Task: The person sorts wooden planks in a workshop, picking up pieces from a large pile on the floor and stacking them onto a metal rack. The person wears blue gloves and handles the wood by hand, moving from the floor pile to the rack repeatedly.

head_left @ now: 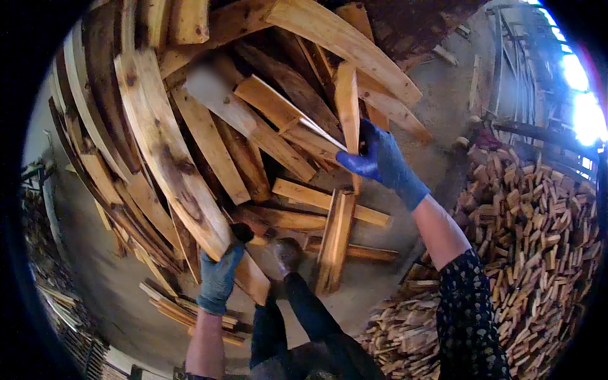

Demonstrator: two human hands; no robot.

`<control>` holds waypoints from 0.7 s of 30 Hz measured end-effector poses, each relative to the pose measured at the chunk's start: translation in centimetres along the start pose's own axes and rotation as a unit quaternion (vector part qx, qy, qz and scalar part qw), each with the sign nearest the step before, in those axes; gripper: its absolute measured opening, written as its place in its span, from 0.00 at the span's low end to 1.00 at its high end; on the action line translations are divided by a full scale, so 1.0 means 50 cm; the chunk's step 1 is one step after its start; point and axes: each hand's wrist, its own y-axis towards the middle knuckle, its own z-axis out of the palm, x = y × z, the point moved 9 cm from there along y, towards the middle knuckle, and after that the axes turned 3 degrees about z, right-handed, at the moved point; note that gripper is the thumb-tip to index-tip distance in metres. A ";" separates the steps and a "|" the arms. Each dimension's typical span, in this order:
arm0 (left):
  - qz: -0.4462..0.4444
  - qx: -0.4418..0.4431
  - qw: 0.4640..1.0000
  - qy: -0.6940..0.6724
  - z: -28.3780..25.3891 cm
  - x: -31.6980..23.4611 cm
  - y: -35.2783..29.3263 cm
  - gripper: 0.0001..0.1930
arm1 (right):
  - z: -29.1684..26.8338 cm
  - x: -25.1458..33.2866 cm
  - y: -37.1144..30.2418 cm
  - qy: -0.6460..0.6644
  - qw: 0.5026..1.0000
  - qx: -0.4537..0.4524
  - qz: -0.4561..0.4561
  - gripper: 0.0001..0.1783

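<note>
My left hand [220,277], in a worn blue-grey glove, is closed on the near end of a long, pale wooden plank [166,149] with dark knots. That plank reaches away over the pile. My right hand [380,158], in a blue glove, is closed around a narrow wooden board [347,101] that stands out above the heap. A thin pale strip edge [322,132] passes beside its fingers; I cannot tell whether they touch it. Just right of my left hand lies the end of another board [252,278].
Loose planks [278,136] lie crossed in front of me. Near my feet are short boards [335,240]. A large heap of small wood pieces [525,253] rises on the right. More boards [190,313] are stacked on the floor at lower left. A metal frame [513,57] stands at far right.
</note>
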 end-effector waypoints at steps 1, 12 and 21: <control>-0.017 0.013 0.999 -0.036 0.029 0.015 -0.016 0.13 | -0.009 -0.030 0.003 0.118 0.993 -0.019 0.012 0.37; -0.241 0.009 0.970 0.039 -0.007 0.146 -0.165 0.11 | 0.081 0.101 -0.017 0.088 0.996 0.027 0.015 0.29; -0.139 0.077 0.980 -0.120 -0.037 0.094 -0.258 0.30 | 0.289 0.317 -0.131 0.470 0.857 0.173 0.121 0.19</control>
